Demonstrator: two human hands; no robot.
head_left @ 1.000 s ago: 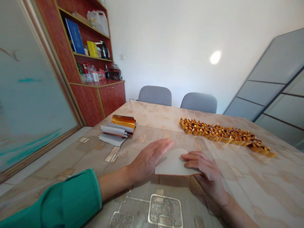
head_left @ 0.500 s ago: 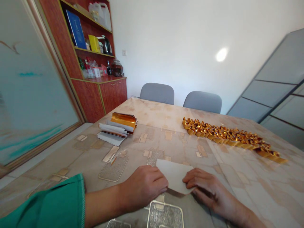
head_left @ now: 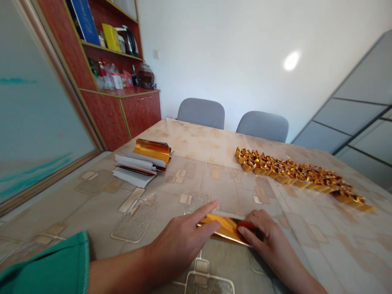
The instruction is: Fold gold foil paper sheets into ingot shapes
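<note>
A sheet of gold foil paper (head_left: pixel 228 229) lies in front of me, folded over so that its shiny gold side faces up in a narrow strip. At its left end is my left hand (head_left: pixel 186 237), thumb laid on the foil and index finger stretched along the far edge, with the paper between them. My right hand (head_left: pixel 265 234) pinches the right end, its thumb on the near side and the other fingers curled behind. Part of the right end is hidden by these fingers.
A stack of gold and white paper sheets (head_left: pixel 143 161) lies to the left on the patterned tablecloth (head_left: pixel 199 175). Several folded gold pieces (head_left: pixel 294 173) stand in rows at the right. Two grey chairs (head_left: pixel 200 112) are beyond the table, and a red cabinet (head_left: pixel 122 112) stands at the back left.
The paper showed its pale side as a broad sheet; now it is folded into a narrow strip with gold showing. My left index finger and thumb have spread along it. The view has shifted slightly.
</note>
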